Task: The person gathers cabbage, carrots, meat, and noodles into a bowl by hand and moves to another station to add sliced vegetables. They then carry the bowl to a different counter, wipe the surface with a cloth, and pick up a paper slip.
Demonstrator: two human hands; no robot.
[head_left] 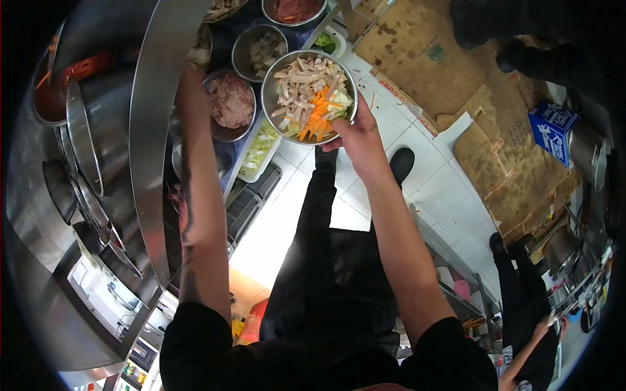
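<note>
A metal bowl (268, 101) is hovering near twelve o'clock. The right hand (352, 135) is gripping its five o'clock rim, thumb inside; the left hand (193, 70) is reaching toward eleven, grip unclear. Meat strips (306, 73) are lying beside carrots (318, 112).

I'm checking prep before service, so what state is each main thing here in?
Held bowl: uncovered, well filled
Carrots: cut into strips
Meat bowl: uncovered, filled with pink meat
Greens tray: uncovered, holding chopped greens
Floor cardboard: laid flat, stained
Right hand: gripping the held bowl
Left hand: blurred, grip unclear
</note>
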